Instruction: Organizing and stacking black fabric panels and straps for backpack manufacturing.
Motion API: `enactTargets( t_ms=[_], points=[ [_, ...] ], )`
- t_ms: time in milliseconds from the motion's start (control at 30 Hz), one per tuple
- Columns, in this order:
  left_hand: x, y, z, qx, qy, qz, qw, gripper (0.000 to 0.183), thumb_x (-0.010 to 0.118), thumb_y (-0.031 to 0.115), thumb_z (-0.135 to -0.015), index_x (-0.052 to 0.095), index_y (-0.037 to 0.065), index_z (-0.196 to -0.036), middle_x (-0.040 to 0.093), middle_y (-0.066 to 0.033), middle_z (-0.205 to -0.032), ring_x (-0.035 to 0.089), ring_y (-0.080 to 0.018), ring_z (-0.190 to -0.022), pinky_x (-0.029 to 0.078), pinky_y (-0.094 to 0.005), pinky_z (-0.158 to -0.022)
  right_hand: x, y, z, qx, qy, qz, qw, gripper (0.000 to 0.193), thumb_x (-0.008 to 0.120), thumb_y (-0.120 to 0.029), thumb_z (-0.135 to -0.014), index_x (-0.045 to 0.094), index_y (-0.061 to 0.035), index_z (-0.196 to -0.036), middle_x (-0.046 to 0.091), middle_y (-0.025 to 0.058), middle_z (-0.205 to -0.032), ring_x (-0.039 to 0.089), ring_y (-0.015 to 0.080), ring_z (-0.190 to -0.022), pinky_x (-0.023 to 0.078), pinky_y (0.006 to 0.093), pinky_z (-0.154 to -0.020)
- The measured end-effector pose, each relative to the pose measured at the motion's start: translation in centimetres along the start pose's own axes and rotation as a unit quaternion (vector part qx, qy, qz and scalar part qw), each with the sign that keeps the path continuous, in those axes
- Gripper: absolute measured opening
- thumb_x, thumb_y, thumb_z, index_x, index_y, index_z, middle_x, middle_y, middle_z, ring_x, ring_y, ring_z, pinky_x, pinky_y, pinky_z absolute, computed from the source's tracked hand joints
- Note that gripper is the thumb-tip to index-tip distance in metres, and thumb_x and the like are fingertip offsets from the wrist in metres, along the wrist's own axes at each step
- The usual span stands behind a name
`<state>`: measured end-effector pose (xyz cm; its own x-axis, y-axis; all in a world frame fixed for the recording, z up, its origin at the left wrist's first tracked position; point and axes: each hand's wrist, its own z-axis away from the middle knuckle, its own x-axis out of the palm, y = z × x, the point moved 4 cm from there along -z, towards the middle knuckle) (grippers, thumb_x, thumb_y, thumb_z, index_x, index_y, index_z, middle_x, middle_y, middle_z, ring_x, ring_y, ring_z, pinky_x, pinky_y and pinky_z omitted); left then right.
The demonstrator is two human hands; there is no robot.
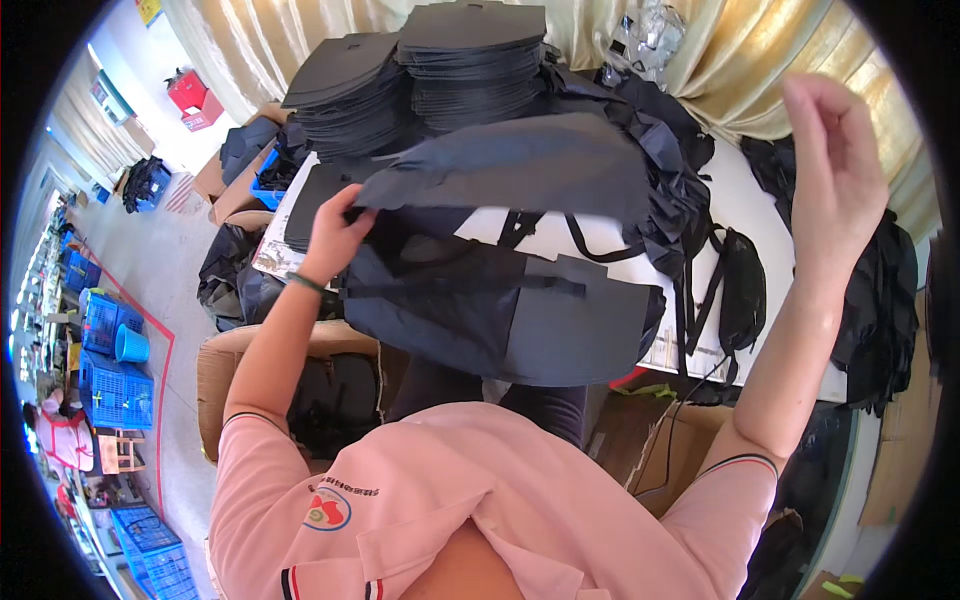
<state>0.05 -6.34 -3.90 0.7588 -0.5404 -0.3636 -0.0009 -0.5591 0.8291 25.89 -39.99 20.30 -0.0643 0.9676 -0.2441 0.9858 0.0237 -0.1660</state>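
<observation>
Black fabric spans the middle of the view: a loose panel is raised above the near part of a white desk, its right end blurred. The left grip is closed on the panel's left end, thumb and fingers pinching the cloth. The right grip is lifted high and well apart from the panel, at the right, fingers bent toward the thumb; whether it pinches anything I cannot tell.

Below the panel, a black bag body lies at the desk's near edge, reaching out over the person's lap. A flat dark-grey board sits at its right end; whether inside or on top is unclear. Black straps show between bag and panel.

Behind stand two stacks of dark boards, a left stack and a taller right stack. Crumpled black cloth is heaped to the right, near a small black pouch. Gold curtains hang behind. A cardboard box with dark pieces inside stands left of the lap.
</observation>
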Motion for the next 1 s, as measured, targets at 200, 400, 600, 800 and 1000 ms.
enactTargets(
  t_ms=[200, 400, 600, 800, 1000],
  points=[
    [0.6, 2.6, -0.5, -0.027, -0.024, 0.061, 0.997, 0.012, 0.061, 0.000, -0.090, 0.062, 0.000, -0.101, 0.062, 0.0004, -0.088, 0.054, -0.0049, -0.086, 0.046, -0.0225, -0.076, 3.9, 0.0, 9.0, 0.166, -0.233, -0.148, 0.947, 0.021, 0.070, -0.001, -0.083, 0.065, -0.0011, -0.103, 0.064, 0.0080, -0.098, 0.061, 0.0171, -0.083, 0.050, 0.0275, -0.079],
    [1.2, 8.3, -2.2, 0.056, -0.029, 0.010, 0.998, 0.020, 0.064, -0.004, -0.081, 0.063, -0.001, -0.101, 0.065, -0.0034, -0.090, 0.058, -0.0081, -0.088, 0.047, -0.0243, -0.080, 8.0, -7.1, 12.3, 0.014, -0.217, 0.001, 0.976, 0.075, 0.085, -0.031, -0.065, 0.054, -0.0119, -0.130, 0.053, 0.0120, -0.124, 0.052, 0.0322, -0.115, 0.039, 0.0504, -0.101],
    [1.1, 11.3, -1.6, 0.134, -0.012, -0.049, 0.990, 0.030, 0.068, -0.001, -0.075, 0.064, 0.002, -0.105, 0.068, -0.0083, -0.097, 0.064, -0.0159, -0.092, 0.051, -0.0306, -0.083, 14.2, -7.9, 15.6, 0.007, -0.276, 0.034, 0.961, 0.089, 0.086, -0.026, -0.064, 0.042, -0.0100, -0.140, 0.042, 0.0194, -0.139, 0.040, 0.0352, -0.130, 0.024, 0.0586, -0.111],
    [1.7, 12.6, -1.3, 0.119, 0.009, -0.020, 0.993, 0.020, 0.063, 0.004, -0.073, 0.064, 0.002, -0.093, 0.068, -0.0150, -0.084, 0.066, -0.0308, -0.079, 0.051, -0.0366, -0.073, 17.5, -7.7, 18.2, 0.012, -0.175, 0.006, 0.985, 0.057, 0.067, -0.015, -0.084, 0.046, -0.0016, -0.135, 0.054, 0.0189, -0.130, 0.052, 0.0364, -0.118, 0.040, 0.0446, -0.101],
    [-2.5, 12.3, 0.8, 0.096, 0.049, -0.057, 0.992, 0.021, 0.064, 0.005, -0.073, 0.064, 0.002, -0.094, 0.068, -0.0145, -0.085, 0.065, -0.0326, -0.082, 0.051, -0.0378, -0.073, 18.3, -5.2, 16.8, 0.047, -0.178, -0.045, 0.982, 0.035, 0.056, 0.002, -0.087, 0.059, -0.0006, -0.121, 0.064, 0.0150, -0.109, 0.063, 0.0302, -0.095, 0.048, 0.0365, -0.085]
  ],
)
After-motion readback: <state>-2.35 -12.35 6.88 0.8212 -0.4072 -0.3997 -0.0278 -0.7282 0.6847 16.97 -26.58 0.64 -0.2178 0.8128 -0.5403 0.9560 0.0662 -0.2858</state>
